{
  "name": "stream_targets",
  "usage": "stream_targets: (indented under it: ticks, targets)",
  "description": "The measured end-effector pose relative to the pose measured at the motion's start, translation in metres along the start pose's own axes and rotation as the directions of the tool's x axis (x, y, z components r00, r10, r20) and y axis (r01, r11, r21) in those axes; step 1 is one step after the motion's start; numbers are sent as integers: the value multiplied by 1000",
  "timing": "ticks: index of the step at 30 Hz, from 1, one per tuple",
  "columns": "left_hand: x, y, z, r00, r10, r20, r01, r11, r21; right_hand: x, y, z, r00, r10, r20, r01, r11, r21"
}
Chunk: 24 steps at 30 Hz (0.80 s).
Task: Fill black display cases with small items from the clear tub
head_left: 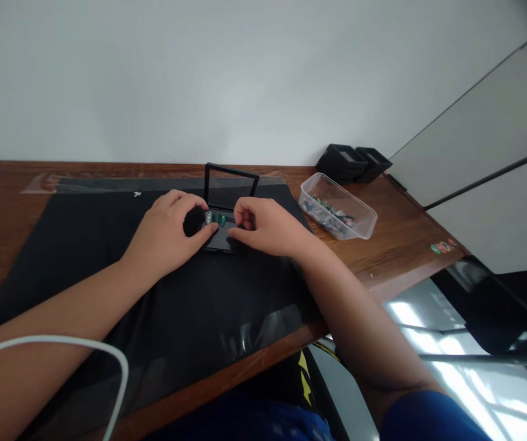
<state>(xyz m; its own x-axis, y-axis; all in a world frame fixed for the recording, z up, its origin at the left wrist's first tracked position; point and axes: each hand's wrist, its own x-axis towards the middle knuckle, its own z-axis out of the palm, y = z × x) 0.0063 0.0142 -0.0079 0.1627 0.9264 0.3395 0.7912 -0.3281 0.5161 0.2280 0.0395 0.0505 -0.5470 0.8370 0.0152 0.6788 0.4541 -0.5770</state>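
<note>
Small green and silvery pieces [215, 218] sit on the base of an open black display case [221, 229], which rests on the black mat [107, 257] toward the back edge of the counter [401, 245], roughly midway along it. The case's framed clear lid [230, 187] stands upright behind the pieces. Your left hand [166, 233] curls over the left side of the base, thumb pressed against its front edge just beside the pieces; fingers bent, gripping the case. Your right hand [263, 226] rests on the right side of the base with its fingertips pinched together just right of the pieces; you cannot tell whether they hold anything. Toward the counter's right edge, off the mat, a clear plastic tub [337, 205] holds more small coloured bits. Behind it, at the back right corner, stand two black bins [353, 162]. A white cable [84, 346] loops over your left forearm.
</note>
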Motion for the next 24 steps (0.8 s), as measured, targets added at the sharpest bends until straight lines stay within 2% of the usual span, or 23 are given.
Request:
stream_targets:
  ticks: [5,8,10,12,15,16,17,19,20,22,24]
  targets:
    - [3,1,1,1000,-14,17,14,999,37,-9,-8,-7,994,66,91,-44,974,-224]
    - [3,-1,3,1000,-6,-17,6,1000,-3,-12,-17,-6,984,49,174,-5,969,-247]
    - [3,-4,3,1000,3,-20,-4,999,-38,-15,-24,-11,988,41,146,-3,968,-249]
    - [2,-7,2,1000,-8,4,8,997,-80,-21,-29,-23,996,52,68,-32,964,-265]
    - [0,-14,0,997,-80,23,82,985,-152,-36,-24,-57,994,98,-46,-108,947,-303]
    - [-1,-16,-1,996,-87,30,91,982,-168,-42,-18,-72,988,128,-87,-149,936,-320]
    - [-1,-17,-2,995,-95,30,99,979,-178,-47,-9,-88,970,166,-175,-216,920,-328]
    - [-3,-20,-4,994,-106,31,110,975,-195,-53,17,-117,899,252,-357,-390,831,-397]
    - [-4,-20,-5,993,-115,28,118,972,-203,-54,32,-129,872,288,-395,-454,777,-436]
    - [-5,-19,-6,991,-135,12,135,965,-223,-52,64,-142,866,392,-310,-500,685,-529]
    - [-5,-17,-7,989,-147,-8,141,961,-240,-47,92,-142,881,436,-186,-450,648,-615]
